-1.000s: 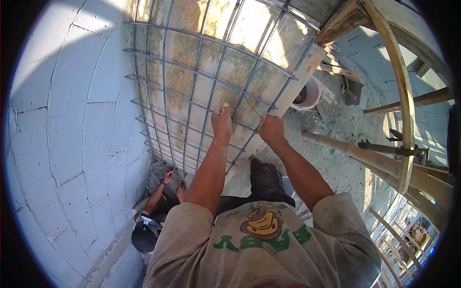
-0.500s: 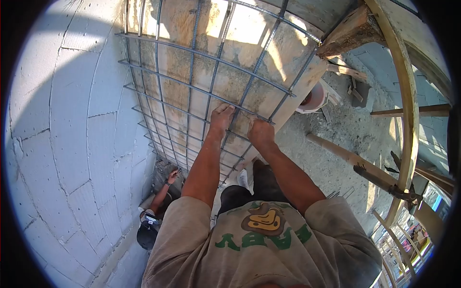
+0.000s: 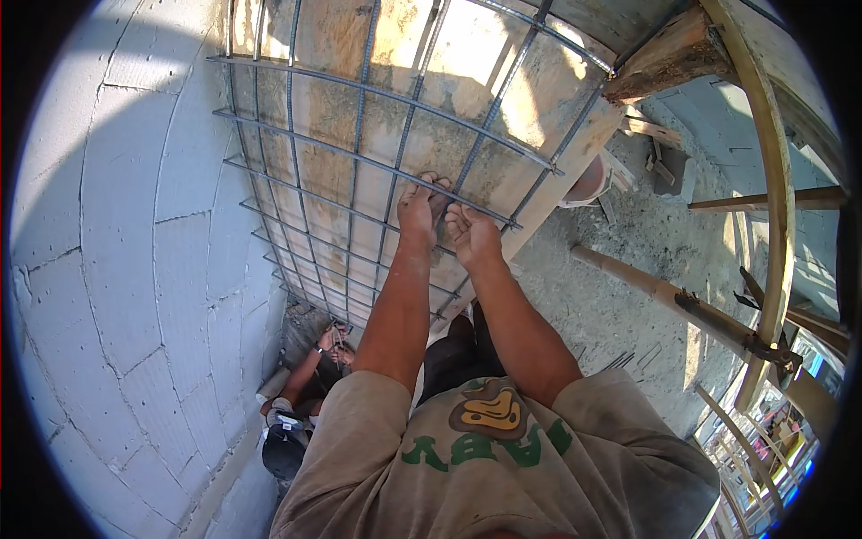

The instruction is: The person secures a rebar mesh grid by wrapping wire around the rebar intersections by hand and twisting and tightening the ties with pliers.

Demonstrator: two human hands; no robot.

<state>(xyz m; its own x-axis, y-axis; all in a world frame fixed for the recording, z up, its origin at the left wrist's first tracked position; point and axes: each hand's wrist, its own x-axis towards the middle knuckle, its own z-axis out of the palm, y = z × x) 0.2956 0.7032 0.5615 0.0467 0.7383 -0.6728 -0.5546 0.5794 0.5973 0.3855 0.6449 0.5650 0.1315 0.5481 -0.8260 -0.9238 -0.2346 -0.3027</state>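
A grid of ribbed steel rebar (image 3: pixel 364 85) lies over a sloped plywood panel (image 3: pixel 328 193) in front of me. My left hand (image 3: pixel 418 208) is at a crossing of two bars, its fingers curled around the crosswise bar. Close beside it, just to the right, my right hand (image 3: pixel 474 235) is closed just below that same bar, fingers bent inward and palm side partly showing. Whatever is pinched in the right fingers is too small to make out.
A pale block wall (image 3: pixel 126 225) rises on the left. Below the panel, a co-worker's hand (image 3: pixel 332 338) is near the lower bars. A timber beam (image 3: pixel 669 58), a slanted post (image 3: pixel 660 292) and a bucket (image 3: pixel 588 182) stand to the right above the rough floor (image 3: pixel 597 269).
My right hand has turned so its palm side shows and has moved slightly left, closer to my left hand. My left fingers reach farther over the bar. The co-worker's second hand has come into view.
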